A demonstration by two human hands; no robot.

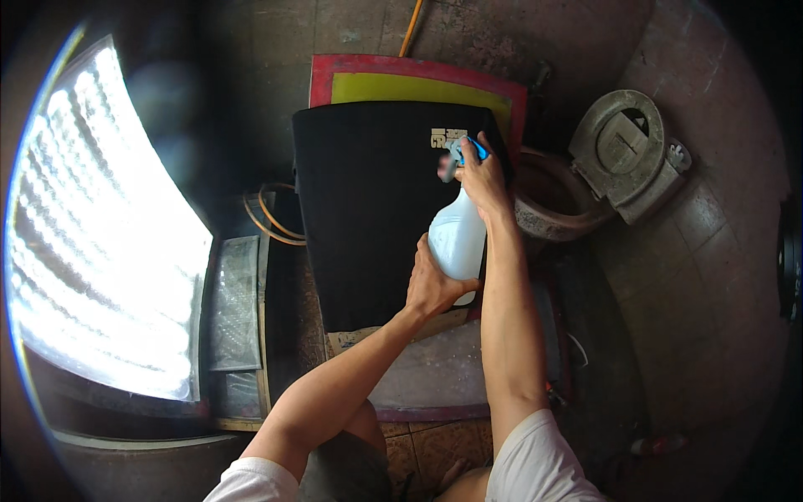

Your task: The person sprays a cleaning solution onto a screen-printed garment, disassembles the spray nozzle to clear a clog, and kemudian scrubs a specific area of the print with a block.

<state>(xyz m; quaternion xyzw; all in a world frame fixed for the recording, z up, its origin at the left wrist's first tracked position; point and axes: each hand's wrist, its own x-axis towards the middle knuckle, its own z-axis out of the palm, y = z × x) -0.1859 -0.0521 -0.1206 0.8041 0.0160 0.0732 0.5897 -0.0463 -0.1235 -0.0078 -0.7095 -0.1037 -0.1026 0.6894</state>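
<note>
A white spray bottle [459, 236] with a blue and grey trigger head leans over a black cloth [368, 217], its base toward me. My left hand [435, 283] wraps round the bottle's lower end, thumb across the base. Up at the neck, my right hand [483, 180] grips the trigger head, with a finger by the blue part [473, 151]. Just beyond the nozzle, a small pale print [447, 136] shows on the cloth's upper right. The cloth lies flat, stretched over a board-like shape. A small patch by the nozzle is blurred.
A red-edged frame with a yellow-green panel [393, 86] sticks out behind the cloth. To the right stands a dirty toilet [556, 219] with its lid [623, 151] raised. Bright translucent sheeting [109, 243] fills the left. Orange tubing [276, 226] loops beside the cloth.
</note>
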